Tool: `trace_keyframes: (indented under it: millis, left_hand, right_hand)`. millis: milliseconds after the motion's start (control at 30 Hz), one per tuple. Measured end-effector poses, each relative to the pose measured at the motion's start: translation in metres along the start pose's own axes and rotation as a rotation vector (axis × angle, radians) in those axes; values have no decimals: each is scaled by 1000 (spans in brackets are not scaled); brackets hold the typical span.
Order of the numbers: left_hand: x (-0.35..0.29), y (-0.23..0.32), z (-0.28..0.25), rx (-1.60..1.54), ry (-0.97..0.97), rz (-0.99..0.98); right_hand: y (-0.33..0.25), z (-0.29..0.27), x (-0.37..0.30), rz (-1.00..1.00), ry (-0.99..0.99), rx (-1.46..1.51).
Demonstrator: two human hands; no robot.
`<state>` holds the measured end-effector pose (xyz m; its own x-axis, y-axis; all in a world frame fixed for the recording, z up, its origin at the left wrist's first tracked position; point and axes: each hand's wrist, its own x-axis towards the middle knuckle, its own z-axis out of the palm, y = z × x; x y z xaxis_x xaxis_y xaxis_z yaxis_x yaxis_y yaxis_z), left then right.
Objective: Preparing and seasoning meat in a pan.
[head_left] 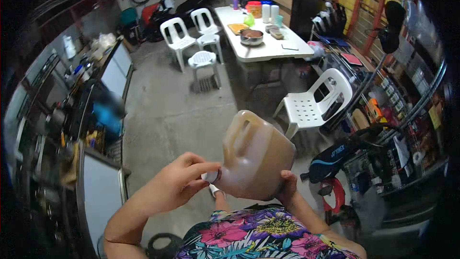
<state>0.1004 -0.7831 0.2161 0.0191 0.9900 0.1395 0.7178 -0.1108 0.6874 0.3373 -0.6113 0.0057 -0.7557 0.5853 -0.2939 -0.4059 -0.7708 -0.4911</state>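
Observation:
A translucent plastic jug (261, 163) with brownish liquid in it is held tilted in front of my body, its moulded handle upward and its neck toward the left. My right hand (286, 187) grips the jug's base end from the lower right, with part of the fingers hidden behind it. At the neck, my left hand (184, 177) pinches a white cap (210, 176) between thumb and fingers. The cap sits at the jug's mouth; whether it is threaded on cannot be made out.
Ahead stands a white table (268, 50) bearing a metal pot (251, 37), a phone and containers. A white chair (314, 103) is at right, with more chairs and a stool (202, 62) farther left. Crowded shelves (383, 110) line the right; a counter (103, 163) runs along the left.

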Motion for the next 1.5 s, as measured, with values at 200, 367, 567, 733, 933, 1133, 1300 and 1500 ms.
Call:
trace_keyframes:
  millis: [200, 367, 567, 733, 933, 1133, 1300, 1500]
  left_hand:
    - [109, -97, -84, 258, -116, -27]
    - [201, -162, -143, 113, -64, 251]
    - [316, -248, -181, -19, -245, 330]
    - [422, -309, -175, 180, -146, 149]
    - [578, -381, -192, 377, -188, 85]
    - [705, -406, -229, -146, -221, 110]
    - [787, -445, -245, -136, -373, 240]
    - [876, -508, -239, 201, -278, 222]
  right_hand:
    - [-17, 46, 128, -101, -80, 5]
    - [-36, 77, 222, -172, -34, 67]
    - [-73, 82, 326, -271, 2, 87]
    - [-131, 85, 423, -413, 106, 69]
    - [-226, 72, 548, -523, 128, -2]
    - [-311, 60, 640, -560, 125, 64]
    - [-342, 67, 696, -612, 220, 81]
    - [-345, 71, 762, -714, 411, 90]
